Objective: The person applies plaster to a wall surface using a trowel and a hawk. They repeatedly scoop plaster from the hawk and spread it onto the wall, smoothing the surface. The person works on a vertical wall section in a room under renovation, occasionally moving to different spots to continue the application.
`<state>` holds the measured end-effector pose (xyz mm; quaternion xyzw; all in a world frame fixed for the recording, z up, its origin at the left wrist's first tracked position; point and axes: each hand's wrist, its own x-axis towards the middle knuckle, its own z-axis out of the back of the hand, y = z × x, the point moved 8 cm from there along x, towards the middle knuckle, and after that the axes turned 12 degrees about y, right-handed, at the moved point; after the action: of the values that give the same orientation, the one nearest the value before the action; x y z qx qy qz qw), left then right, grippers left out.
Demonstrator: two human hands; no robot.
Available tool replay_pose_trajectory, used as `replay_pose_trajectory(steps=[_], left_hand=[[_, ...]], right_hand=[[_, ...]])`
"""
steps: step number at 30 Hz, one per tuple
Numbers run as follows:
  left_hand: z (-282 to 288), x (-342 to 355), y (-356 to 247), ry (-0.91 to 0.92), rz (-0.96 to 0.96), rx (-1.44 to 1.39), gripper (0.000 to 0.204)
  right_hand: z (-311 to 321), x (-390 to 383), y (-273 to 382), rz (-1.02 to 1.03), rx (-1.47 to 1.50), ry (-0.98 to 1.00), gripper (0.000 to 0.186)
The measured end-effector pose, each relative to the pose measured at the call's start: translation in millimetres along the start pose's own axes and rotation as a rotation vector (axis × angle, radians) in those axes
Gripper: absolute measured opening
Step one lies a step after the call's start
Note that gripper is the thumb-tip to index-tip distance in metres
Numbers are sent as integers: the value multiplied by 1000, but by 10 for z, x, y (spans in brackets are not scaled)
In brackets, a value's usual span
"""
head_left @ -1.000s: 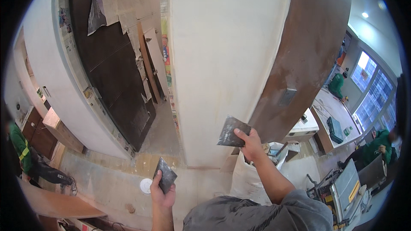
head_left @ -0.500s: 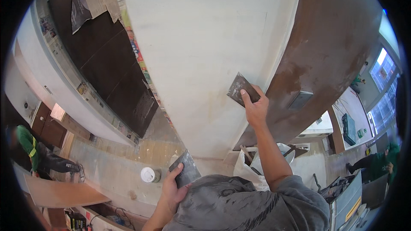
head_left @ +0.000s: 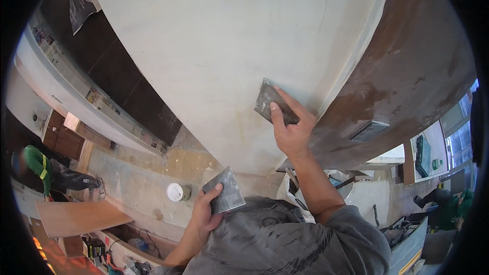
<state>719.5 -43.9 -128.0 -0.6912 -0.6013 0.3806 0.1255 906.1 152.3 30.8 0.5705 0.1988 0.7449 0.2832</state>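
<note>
My right hand [head_left: 294, 127] grips a dark, square putty scraper [head_left: 269, 103] smeared with white specks. Its blade lies at the surface of the white wall panel [head_left: 204, 46], left of the panel's right edge; whether it touches is hard to tell. Lower down, in front of my grey shirt, my left hand [head_left: 205, 214] is closed on a second flat putty scraper [head_left: 226, 193], grey and whitish along its rim, thumb on its face. Faint pencil-like lines and yellowish marks show on the panel.
Right of the panel is a brown wall with a switch plate [head_left: 370, 130]. A white-lidded tub [head_left: 175, 192] stands on the floor to the left, near a wooden board [head_left: 81, 219]. A white bag [head_left: 289, 188] of tools sits by my right arm. People in green work at both sides.
The view has shifted. My right hand and its scraper have moved slightly left across the panel. The left scraper has risen a little and tilted. Both hands keep their hold.
</note>
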Motion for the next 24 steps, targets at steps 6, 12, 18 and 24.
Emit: replay_pose_trajectory(steps=[6, 12, 18, 24], left_hand=[[-29, 126, 145, 63, 89, 45, 42], [14, 48, 102, -27, 77, 57, 41], [80, -55, -39, -71, 0, 20, 39], [208, -166, 4, -67, -24, -13, 38]], right_hand=[[-12, -75, -97, 64, 25, -24, 37], [-70, -90, -116, 48, 30, -63, 34], [-93, -204, -256, 27, 38, -129, 34], [-182, -201, -221, 18, 109, -159, 35]])
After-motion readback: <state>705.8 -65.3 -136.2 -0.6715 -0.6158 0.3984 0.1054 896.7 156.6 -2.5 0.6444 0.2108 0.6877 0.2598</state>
